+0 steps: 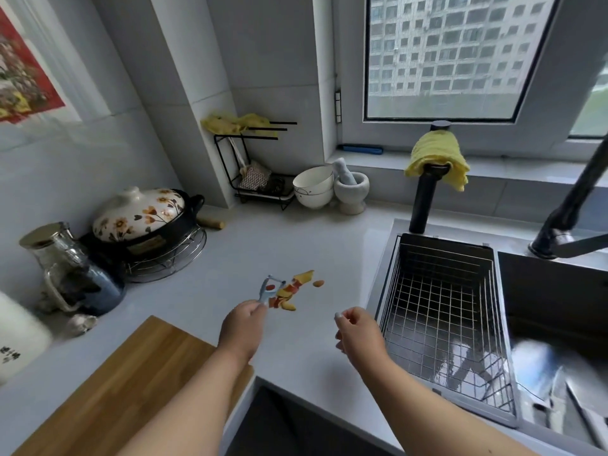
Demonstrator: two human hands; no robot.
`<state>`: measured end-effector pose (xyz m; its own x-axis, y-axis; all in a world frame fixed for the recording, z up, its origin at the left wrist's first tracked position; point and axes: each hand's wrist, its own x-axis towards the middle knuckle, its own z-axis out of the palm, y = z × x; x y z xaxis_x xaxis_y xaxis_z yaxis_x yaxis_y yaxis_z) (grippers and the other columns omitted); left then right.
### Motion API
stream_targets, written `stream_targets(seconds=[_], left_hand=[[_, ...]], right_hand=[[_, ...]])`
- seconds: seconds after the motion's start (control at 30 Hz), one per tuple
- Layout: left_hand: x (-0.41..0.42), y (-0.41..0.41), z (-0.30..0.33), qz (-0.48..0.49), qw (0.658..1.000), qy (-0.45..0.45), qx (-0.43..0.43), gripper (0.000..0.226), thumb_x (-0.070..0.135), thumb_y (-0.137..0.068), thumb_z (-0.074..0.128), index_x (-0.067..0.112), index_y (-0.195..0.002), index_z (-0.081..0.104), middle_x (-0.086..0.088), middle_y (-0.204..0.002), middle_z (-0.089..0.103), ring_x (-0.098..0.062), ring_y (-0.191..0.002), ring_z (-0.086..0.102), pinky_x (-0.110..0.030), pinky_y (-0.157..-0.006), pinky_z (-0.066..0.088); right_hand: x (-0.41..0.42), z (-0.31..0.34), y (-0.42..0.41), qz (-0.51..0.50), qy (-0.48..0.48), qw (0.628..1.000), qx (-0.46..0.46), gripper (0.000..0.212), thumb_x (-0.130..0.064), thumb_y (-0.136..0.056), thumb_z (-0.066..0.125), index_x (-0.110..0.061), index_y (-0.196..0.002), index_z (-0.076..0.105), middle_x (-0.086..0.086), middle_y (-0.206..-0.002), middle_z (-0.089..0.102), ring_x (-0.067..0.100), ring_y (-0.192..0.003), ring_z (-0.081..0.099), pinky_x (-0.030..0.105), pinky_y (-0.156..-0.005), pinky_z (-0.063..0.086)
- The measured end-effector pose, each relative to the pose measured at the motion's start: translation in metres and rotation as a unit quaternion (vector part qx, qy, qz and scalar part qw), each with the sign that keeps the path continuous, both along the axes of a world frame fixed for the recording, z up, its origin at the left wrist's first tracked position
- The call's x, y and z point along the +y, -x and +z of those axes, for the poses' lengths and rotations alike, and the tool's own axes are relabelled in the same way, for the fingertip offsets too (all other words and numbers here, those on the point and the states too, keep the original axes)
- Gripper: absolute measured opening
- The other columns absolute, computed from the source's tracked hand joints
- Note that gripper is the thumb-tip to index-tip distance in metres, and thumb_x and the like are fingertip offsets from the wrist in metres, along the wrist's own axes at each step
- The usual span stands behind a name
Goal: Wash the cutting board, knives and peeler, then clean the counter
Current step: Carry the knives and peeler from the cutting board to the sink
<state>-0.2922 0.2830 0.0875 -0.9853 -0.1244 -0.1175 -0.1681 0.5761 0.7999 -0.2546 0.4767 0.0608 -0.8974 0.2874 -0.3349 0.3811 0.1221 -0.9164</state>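
Wire basket (441, 311) in the sink (559, 291) holds nothing visible.

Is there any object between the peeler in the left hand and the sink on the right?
Nothing visible blocks it. The left hand pinches the peeler above the counter; only bare counter and the right hand lie toward the sink's wire basket.

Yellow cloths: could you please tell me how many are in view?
2: one yellow cloth draped over the black wire rack in the corner, another hung on the black post behind the sink.
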Motion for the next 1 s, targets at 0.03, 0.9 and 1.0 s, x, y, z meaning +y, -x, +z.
stream_targets(seconds=[0.03,0.9,1.0], left_hand=[[0.01,-0.003,0.005,0.015,0.998,-0.069,0.002,0.034,0.037,-0.091,0.053,0.012,-0.067,0.056,-0.004,-0.064,0.05,-0.02,-0.062,0.044,-0.031,-0.061,0.032],[0.361,-0.095,-0.002,-0.242,0.916,-0.197,-0.251,0.03,0.029,-0.091,0.057,0.006,-0.105,0.067,-0.002,-0.092,0.068,-0.015,-0.086,0.061,-0.028,-0.074,0.043],[0.392,-0.097,-0.014,-0.218,0.914,-0.199,-0.278,0.02,0.017,-0.099,0.048,0.008,-0.091,0.065,-0.005,-0.081,0.065,-0.016,-0.074,0.057,-0.026,-0.063,0.039]], right_hand=[[0.0,0.002,0.001,0.006,0.0,1.0,0.003,0.019,-0.027,-0.098,0.051,-0.011,-0.092,0.059,0.004,-0.073,0.062,0.017,-0.065,0.059,0.034,-0.068,0.053],[0.366,-0.036,-0.125,-0.288,-0.089,0.948,-0.097,0.02,-0.002,-0.088,0.033,-0.012,-0.093,0.049,0.014,-0.082,0.058,0.028,-0.056,0.06,0.026,-0.045,0.041],[0.416,-0.074,-0.148,-0.27,-0.111,0.937,-0.193,0.017,0.0,-0.09,0.052,-0.013,-0.098,0.045,0.015,-0.094,0.065,0.03,-0.073,0.069,0.027,-0.051,0.052]])
